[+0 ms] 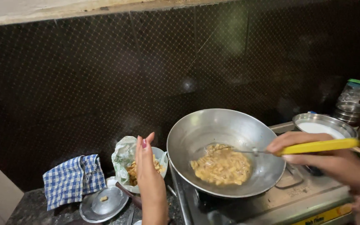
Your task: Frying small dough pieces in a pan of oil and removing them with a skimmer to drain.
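Wok (226, 137) of pale fried snack pieces sits on the stove (296, 196). Right hand (326, 158) pinches the yellow-handled skimmer (313, 146), its head in the wok. Left hand (148, 173), fingers straight and together, hovers by the bowl (160, 155) on the worktop (30, 210).

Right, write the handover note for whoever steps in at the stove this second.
Right hand: gripping the yellow-handled metal utensil, its tip in the food.
Left hand: open, empty, raised beside the paper-lined bowl of fried pieces.
Round steel wok: on the stove, holding pale yellow pieces.
Done: some pieces are in the bowl.
Left: the batch in the wok.
Flame not visible.
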